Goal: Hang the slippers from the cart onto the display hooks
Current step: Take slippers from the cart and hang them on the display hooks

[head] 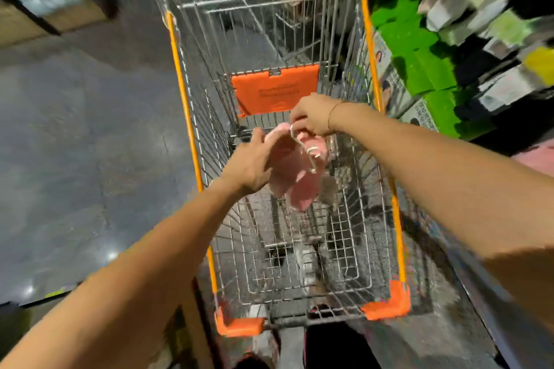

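pink slippers [295, 180] hang over the cart [192, 141]. right hand [311, 115] pinches their white hanger [308, 150]. left hand [250, 163], fingers straight, touches them.

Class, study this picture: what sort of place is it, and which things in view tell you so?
Probably a shop aisle. A wire shopping cart with orange trim stands beside blurred shelves of green and white packaged goods, and pink slippers on a white hanger are held over the cart.

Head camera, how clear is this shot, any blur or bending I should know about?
Head view: motion blur smears the shelves at right and the floor; the pink slippers and both hands, left hand, right hand, are soft but readable; wide-angle bending bows the cart rails; small glare spots sit on the floor.
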